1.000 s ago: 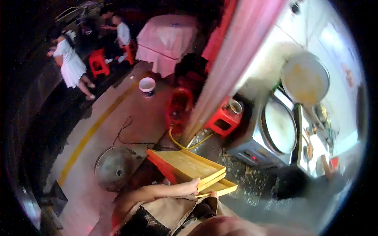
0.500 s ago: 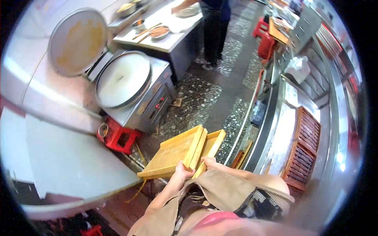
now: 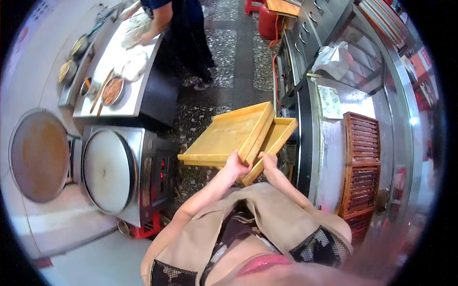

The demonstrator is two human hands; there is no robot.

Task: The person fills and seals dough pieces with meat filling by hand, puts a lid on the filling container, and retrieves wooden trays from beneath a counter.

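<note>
Shallow wooden trays (image 3: 228, 129) with raised rims are in front of my body at waist height, above the floor. My left hand (image 3: 237, 167) grips the near edge of the upper tray, fingers closed around its rim. Another wooden tray (image 3: 281, 138) sticks out at an angle from beneath, on the right. My right hand (image 3: 269, 161) is closed on the near rim of that one. The upper tray's inside shows pale marks and no contents. My fingertips under the rims are hidden.
To the left stands a round griddle (image 3: 109, 171) with its lid (image 3: 39, 155) raised. Beyond it, a person (image 3: 160, 19) handles a white bundle at a counter (image 3: 129, 97) with a bowl of filling (image 3: 113, 91). Slatted wooden racks (image 3: 361, 143) lie on the right counter.
My view has turned to the right, and the griddle and counter have shifted left in it. Both hands keep hold of the trays, which now appear higher and farther right.
</note>
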